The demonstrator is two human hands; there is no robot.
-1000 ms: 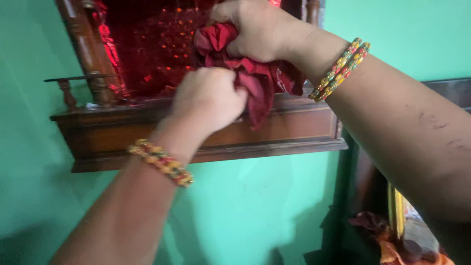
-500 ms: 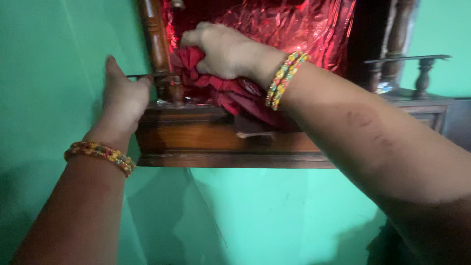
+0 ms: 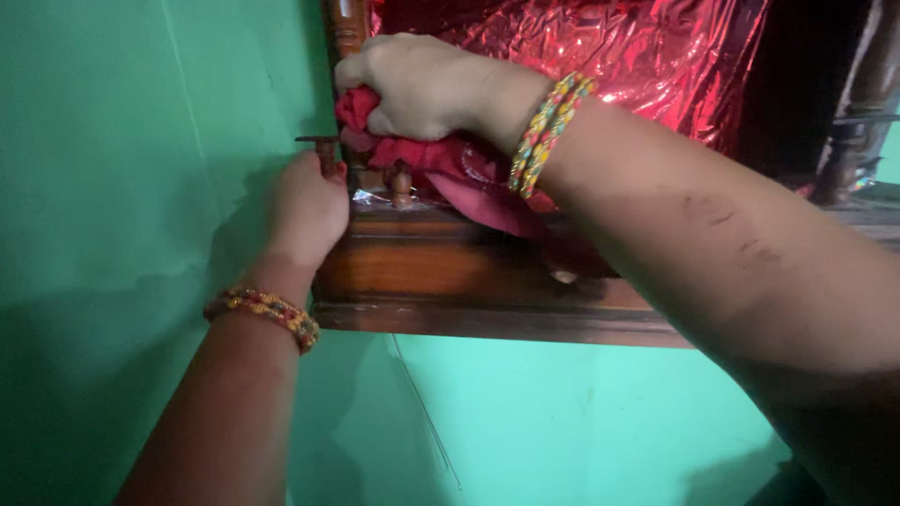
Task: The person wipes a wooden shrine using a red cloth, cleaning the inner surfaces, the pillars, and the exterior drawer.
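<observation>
A dark wooden wall shrine (image 3: 450, 272) hangs on a green wall, lined inside with crinkled red foil (image 3: 609, 47). My right hand (image 3: 422, 84) is closed on a crumpled red cloth (image 3: 459, 173) and presses it against the left front corner, by a turned wooden post (image 3: 345, 28). My left hand (image 3: 309, 206) grips the left end of the shrine's base, at a small wooden railing (image 3: 323, 145). Both wrists wear coloured bead bangles.
The green wall (image 3: 141, 141) fills the left side and the space below the shrine. A thin wire (image 3: 427, 417) hangs down the wall under the base. Another turned post (image 3: 858, 122) stands at the shrine's right.
My left hand let go of the cloth and moved to the shrine's left end. My right hand carried the cloth from the middle to the left corner. The view shifted left.
</observation>
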